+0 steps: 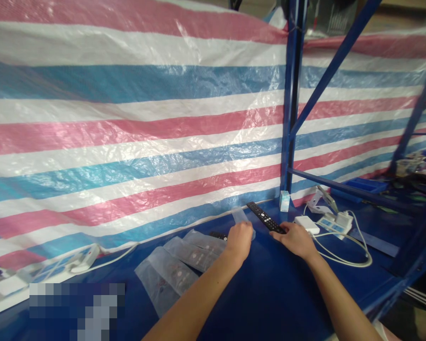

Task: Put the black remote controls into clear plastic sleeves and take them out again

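My right hand (298, 239) grips the near end of a black remote control (264, 218), which points away toward the striped sheet. My left hand (240, 240) is closed on a translucent plastic sleeve (239, 215); the sleeve's upper end sticks out above the fist. Below and left of that hand, several frosted sleeves (177, 270) lie overlapping on the blue table (270, 289), with dark remotes showing through. The end of another dark remote (218, 235) peeks out beside my left wrist, the rest hidden behind the sleeves and arm.
A striped plastic sheet (135, 142) hangs behind the table. A blue metal post (289, 104) rises at the back. On the right are a small box (284, 201), a white adapter (306, 225), a power strip (335, 225) and looped cable. Another power strip (57, 270) lies left.
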A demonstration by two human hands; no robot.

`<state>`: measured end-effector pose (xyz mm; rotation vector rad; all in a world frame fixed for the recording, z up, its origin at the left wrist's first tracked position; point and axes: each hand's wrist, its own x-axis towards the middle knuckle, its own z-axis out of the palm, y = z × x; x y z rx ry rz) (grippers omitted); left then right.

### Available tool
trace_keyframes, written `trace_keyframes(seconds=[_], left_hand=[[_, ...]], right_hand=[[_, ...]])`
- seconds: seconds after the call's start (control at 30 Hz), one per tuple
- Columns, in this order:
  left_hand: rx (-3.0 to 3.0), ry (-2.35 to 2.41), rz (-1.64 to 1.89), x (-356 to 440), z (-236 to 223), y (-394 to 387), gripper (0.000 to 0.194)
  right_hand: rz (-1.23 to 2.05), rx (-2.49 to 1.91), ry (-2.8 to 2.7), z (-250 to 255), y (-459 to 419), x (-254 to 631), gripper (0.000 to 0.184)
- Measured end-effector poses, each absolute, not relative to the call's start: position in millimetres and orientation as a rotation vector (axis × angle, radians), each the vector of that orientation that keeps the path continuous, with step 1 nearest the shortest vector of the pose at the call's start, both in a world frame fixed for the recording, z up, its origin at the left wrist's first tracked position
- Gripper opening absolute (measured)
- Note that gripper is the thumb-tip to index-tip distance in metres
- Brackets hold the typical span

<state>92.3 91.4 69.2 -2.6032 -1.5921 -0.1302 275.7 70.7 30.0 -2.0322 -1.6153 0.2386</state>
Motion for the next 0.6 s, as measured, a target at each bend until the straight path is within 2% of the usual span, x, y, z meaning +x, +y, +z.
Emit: trace_keyframes(seconds=[0.17,0.33,0.6], left_hand=[[-2.304,-1.826,-0.239,57.7,109.5,84.8,0.03],[-1.846,-1.977,-0.5,35.8,140.7,64.1,0.029],[-2.329,-2.085,-0.307,90.4,84.6,105.3,0.029]], right_hand=[[0.219,-2.035,-1.624,31.8,69.8,275.3,0.03],[0.217,-2.045,-1.605,36.6,67.0,273.1,0.03],[0.213,-2.027,-1.615,32.1,68.0,275.6,0.028]])
